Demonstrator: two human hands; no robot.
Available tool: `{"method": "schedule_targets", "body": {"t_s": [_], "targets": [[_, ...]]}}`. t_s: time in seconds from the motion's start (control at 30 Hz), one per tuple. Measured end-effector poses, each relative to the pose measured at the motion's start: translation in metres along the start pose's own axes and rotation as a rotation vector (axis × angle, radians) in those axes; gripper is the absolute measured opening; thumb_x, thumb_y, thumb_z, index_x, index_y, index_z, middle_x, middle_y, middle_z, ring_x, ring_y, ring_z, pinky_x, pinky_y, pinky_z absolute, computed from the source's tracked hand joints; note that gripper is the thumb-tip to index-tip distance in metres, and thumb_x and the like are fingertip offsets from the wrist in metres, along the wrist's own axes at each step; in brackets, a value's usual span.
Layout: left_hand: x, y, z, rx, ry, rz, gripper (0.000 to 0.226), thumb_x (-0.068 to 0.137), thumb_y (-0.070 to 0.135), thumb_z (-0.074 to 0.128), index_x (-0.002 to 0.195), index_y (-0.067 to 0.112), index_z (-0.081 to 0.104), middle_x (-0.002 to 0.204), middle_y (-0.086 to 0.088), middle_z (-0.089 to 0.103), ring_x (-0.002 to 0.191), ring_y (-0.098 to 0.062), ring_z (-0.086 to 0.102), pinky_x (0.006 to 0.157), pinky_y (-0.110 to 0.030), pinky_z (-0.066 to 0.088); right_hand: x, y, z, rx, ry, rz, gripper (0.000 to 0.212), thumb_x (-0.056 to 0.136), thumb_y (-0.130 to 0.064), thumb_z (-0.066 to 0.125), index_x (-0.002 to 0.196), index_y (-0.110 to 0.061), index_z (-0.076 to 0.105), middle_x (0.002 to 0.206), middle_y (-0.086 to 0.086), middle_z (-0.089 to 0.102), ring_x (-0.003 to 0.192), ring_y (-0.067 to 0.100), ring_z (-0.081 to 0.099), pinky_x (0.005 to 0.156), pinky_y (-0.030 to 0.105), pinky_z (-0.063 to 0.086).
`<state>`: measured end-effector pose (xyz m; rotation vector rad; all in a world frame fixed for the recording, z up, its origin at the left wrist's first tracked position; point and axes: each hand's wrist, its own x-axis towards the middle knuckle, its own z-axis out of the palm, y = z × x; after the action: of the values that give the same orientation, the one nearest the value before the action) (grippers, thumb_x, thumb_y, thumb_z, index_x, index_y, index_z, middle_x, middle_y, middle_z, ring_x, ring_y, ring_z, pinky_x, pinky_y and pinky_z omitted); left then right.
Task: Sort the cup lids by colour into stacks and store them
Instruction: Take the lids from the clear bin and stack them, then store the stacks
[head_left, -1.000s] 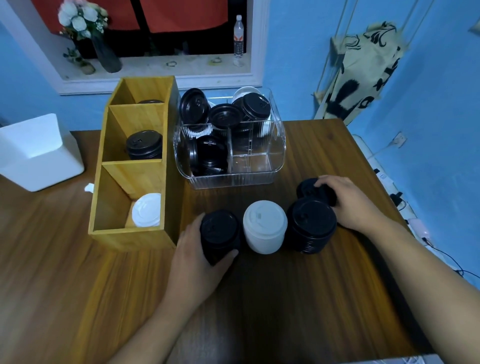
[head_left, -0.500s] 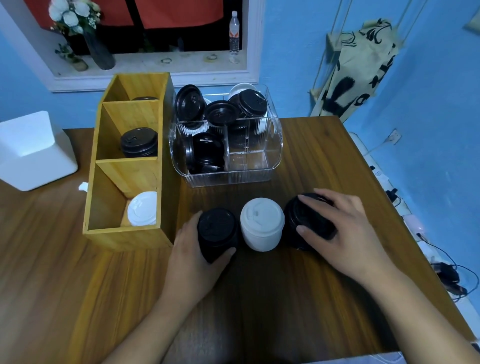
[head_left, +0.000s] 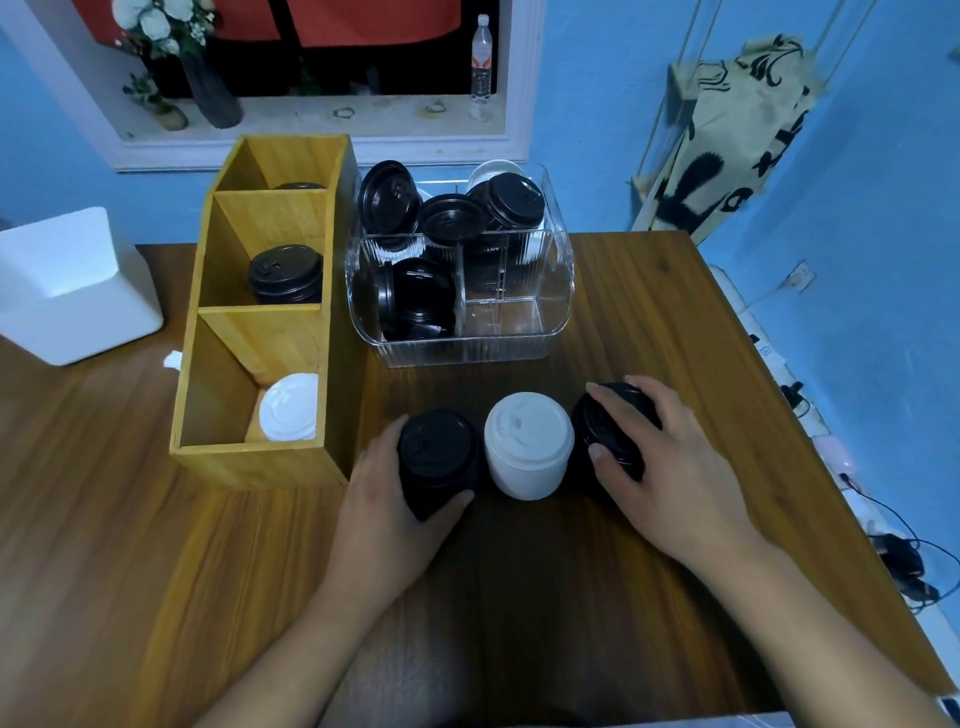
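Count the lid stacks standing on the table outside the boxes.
3: left black stack gripped by the left hand; white stack in the middle; right black stack under the right hand. None looks hidden.

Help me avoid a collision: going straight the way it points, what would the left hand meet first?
Probably the clear organizer, beyond the black stack that left hand grips; depth unclear.

near table (head_left: 519, 597) passable — wooden rack (head_left: 249, 462) and clear bin (head_left: 467, 353) wall off the back.
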<state>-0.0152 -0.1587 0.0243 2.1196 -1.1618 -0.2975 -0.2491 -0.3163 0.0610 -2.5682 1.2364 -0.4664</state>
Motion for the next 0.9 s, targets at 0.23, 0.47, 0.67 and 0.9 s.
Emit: {"method": "schedule_targets", "body": {"t_s": [0.23, 0.47, 0.67, 0.9], "targets": [[0.000, 0.003, -0.001, 0.013, -0.012, -0.015, 0.098, 0.071, 0.047, 0.087, 0.150, 0.029, 0.034, 0.133, 0.022, 0.042, 0.122, 0.011, 0.032, 0.091, -0.001, 0.025, -0.006, 0.000, 0.004, -0.063, 0.014, -0.015, 0.064, 0.094, -0.059, 0.040, 0.154, -0.039, 0.034, 0.155, 0.000, 0.030, 0.130, 0.022, 0.045, 0.076, 0.039, 0.061], [0.000, 0.001, -0.001, 0.020, -0.015, -0.035, 0.099, 0.070, 0.050, 0.087, 0.151, 0.030, 0.033, 0.142, 0.016, 0.047, 0.125, 0.010, 0.032, 0.099, -0.008, 0.026, -0.005, 0.006, -0.018, 0.131, 0.056, -0.030, 0.062, 0.098, -0.061, 0.041, 0.156, -0.039, 0.032, 0.165, -0.008, 0.021, 0.151, 0.010, 0.020, 0.113, 0.042, 0.034], [0.000, 0.003, 0.000, 0.019, -0.010, -0.068, 0.105, 0.071, 0.050, 0.087, 0.155, 0.031, 0.026, 0.151, 0.011, 0.043, 0.133, 0.001, 0.034, 0.105, -0.017, 0.028, 0.060, -0.035, -0.044, 0.103, 0.102, -0.110, 0.045, 0.100, -0.043, 0.050, 0.144, -0.032, 0.051, 0.148, -0.010, 0.050, 0.140, 0.008, 0.036, 0.106, 0.025, 0.029], [-0.001, 0.001, 0.001, -0.006, -0.057, -0.101, 0.109, 0.073, 0.059, 0.081, 0.155, 0.040, 0.012, 0.157, 0.015, 0.034, 0.141, -0.004, 0.033, 0.108, -0.020, 0.027, 0.162, -0.114, -0.004, 0.067, -0.081, -0.382, 0.039, 0.099, -0.028, 0.058, 0.138, -0.022, 0.057, 0.131, 0.001, 0.063, 0.120, 0.020, 0.056, 0.092, 0.031, 0.043]]}}
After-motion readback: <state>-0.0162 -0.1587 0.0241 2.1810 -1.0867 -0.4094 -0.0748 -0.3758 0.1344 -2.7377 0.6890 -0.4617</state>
